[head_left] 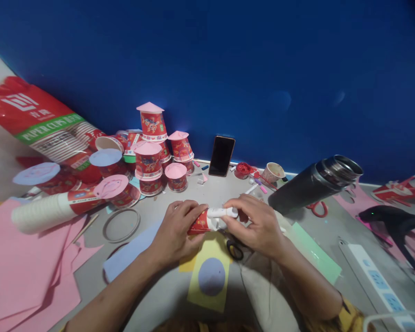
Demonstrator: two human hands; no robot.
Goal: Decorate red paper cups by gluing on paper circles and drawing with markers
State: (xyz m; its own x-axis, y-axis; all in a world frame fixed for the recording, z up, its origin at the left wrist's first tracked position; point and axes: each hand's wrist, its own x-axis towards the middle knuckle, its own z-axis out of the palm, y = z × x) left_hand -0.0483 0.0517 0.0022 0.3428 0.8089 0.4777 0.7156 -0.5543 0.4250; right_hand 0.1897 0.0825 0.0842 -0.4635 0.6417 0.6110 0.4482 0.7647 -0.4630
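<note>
- Left hand closed its grip around red cup, held just above tabletop.
- Right hand pinched white glue stick against cup.
- Scissors lay beneath.

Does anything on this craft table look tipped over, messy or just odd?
Yes. The dark flask leans steeply near the wall, open mouth up, rather than standing straight. A sleeve of paper cups lies on its side over loose pink paper. Scissors lie half hidden under the right hand.
</note>
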